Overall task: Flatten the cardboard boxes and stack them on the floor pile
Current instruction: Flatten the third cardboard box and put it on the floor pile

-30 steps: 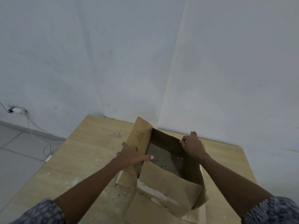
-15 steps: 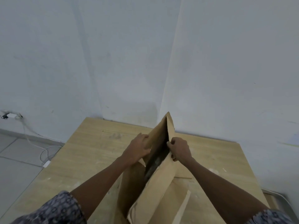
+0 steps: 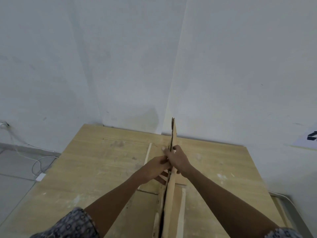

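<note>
Cardboard box [image 3: 172, 140] stood on edge above the wooden table [image 3: 96, 162], its walls pressed nearly together, seen edge-on. Our left hand [image 3: 155, 169] and right hand [image 3: 178, 160] met at its middle, fingers clamped on the folded walls from either side. We judged this box all but flattened; carrying it off the table to the floor pile remained. No pile showed beside the table.
</note>
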Demonstrator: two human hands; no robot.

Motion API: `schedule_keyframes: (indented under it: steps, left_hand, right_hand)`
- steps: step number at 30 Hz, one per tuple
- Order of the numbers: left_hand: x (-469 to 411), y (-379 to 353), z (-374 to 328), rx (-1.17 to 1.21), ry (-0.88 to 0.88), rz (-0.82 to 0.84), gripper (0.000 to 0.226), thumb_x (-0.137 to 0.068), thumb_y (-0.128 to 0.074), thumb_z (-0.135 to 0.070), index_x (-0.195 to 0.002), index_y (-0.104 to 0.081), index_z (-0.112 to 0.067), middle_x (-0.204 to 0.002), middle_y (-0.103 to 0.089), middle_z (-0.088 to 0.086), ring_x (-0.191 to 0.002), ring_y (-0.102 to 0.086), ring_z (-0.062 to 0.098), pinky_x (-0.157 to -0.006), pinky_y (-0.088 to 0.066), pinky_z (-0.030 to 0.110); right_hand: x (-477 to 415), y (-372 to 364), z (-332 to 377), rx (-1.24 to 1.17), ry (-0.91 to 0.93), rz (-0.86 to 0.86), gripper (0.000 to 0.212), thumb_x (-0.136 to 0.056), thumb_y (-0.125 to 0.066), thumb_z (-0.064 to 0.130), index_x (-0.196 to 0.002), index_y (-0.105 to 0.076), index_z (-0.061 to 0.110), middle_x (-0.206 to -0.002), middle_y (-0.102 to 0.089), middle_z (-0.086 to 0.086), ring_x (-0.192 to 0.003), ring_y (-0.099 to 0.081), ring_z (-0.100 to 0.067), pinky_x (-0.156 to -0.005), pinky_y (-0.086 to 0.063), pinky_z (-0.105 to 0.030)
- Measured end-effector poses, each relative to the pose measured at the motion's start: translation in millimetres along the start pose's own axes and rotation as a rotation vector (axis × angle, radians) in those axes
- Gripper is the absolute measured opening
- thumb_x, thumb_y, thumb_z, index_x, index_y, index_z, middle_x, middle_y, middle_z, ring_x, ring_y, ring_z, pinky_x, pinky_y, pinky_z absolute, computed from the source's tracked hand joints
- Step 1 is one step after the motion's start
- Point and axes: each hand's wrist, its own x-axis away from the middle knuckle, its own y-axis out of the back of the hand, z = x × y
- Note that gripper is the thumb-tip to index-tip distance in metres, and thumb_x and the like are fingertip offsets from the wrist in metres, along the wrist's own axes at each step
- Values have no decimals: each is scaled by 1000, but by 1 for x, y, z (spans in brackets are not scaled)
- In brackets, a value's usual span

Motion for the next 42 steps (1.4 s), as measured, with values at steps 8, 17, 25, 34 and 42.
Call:
schedule_keyframes:
  steps: [8,17,25,34,42]
  left_hand:
    - [5,22,12,276,63,159,31,-97,-54,-24,-126,-64,-21,-131,-60,7,-110,-65,36,-79,-59,49]
    - [6,90,34,-186,-179,-726,31,-103,-41,-22,-126,-61,-15,-125,-64,3,-113,-60,20,-94,-49,34]
    - [5,110,32,-278,-368,-833,33,-103,-42,-15,-132,-59,-12,-129,-62,1,-117,-55,12,-103,-41,27]
    - [-18,79,87,-399,57,-395,38,-96,-45,-12,-131,-59,-18,-130,-63,7,-98,-67,22,-84,-53,28]
    - [-60,75,138,-724,97,-169,45,-98,-43,-11,-141,-50,-22,-154,-38,3,-141,-34,23,-112,-27,30]
  right_hand:
    - [2,-15,10,40,-2,-82,46,-93,-33,7,-139,-35,6,-97,-61,-9,-75,-56,-13,-61,-46,-30]
    - [8,-41,94,-91,341,-81,30,-97,-36,11,-122,-53,16,-108,-63,-3,-89,-61,-18,-78,-54,-37]
    - [-20,4,103,-265,289,-155,30,-95,-48,9,-122,-60,12,-115,-65,-4,-104,-61,-23,-81,-49,-31]
    - [-65,-5,-50,-41,-51,-45,36,-101,-45,14,-137,-52,13,-130,-60,-7,-113,-57,-29,-92,-49,-40]
    - [-81,-44,-119,318,-185,-207,58,-96,-38,8,-149,-14,7,-152,-29,-22,-129,-39,-40,-104,-38,-56]
